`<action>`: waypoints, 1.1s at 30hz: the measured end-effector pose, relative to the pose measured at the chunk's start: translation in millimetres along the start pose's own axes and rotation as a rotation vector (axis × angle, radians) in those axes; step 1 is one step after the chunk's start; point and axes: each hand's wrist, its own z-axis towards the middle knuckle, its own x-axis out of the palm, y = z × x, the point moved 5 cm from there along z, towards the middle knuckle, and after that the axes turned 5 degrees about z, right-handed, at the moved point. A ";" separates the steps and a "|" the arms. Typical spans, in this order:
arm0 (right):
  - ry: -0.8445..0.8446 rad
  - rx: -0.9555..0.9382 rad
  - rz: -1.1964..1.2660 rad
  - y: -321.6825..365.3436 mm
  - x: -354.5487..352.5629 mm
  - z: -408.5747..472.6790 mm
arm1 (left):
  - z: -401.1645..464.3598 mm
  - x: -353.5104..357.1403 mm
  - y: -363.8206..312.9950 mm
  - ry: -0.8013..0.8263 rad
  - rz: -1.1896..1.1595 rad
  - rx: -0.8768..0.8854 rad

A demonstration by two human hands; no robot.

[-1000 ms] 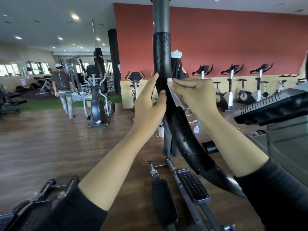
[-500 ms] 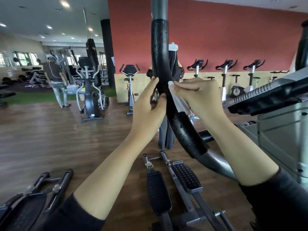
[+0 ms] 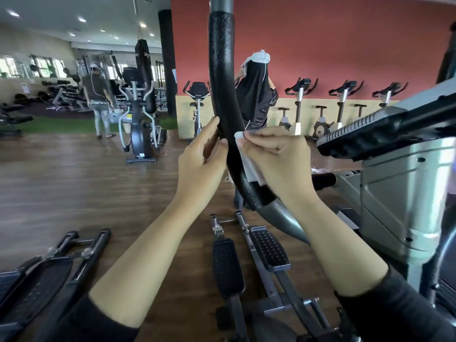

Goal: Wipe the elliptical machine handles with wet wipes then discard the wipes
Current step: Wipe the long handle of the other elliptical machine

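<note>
Right hand (image 3: 276, 154): grip closed on a white wet wipe (image 3: 248, 161), fingertips pinching its upper edge and pressing the sheet against the right side of the black foam handle (image 3: 222, 82). The wipe hangs along the curve of the handle, its lower corner reaching toward the end of the foam, where the bare grey metal arm (image 3: 283, 218) begins. Left hand (image 3: 199, 164): grip apart, holding nothing; the thumb rests against the handle's left side and the fingers extend upward beside it, apparently steadying the bar. Droplets bead the foam above and below the wipe. Beneath lie the pedals (image 3: 269, 248) of the machine; its console (image 3: 385, 129) stands to the right. Other people stand well apart in the background.

Probable hazards: the wipe is held by one edge only, so a downward stroke may bunch it or pull it free. The handle presumably pivots, so uneven pressure could swing it. The far side of the foam may be missed.
</note>
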 end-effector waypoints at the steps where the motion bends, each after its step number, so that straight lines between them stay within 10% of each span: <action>1: -0.003 -0.002 -0.002 -0.3 1.5 3.0 | -4.1 0.7 -0.3 -0.005 0.001 -0.007; 33: -0.139 -0.146 -0.198 15.2 2.9 -43.8 | 11.2 -11.6 17.0 0.255 -0.068 0.091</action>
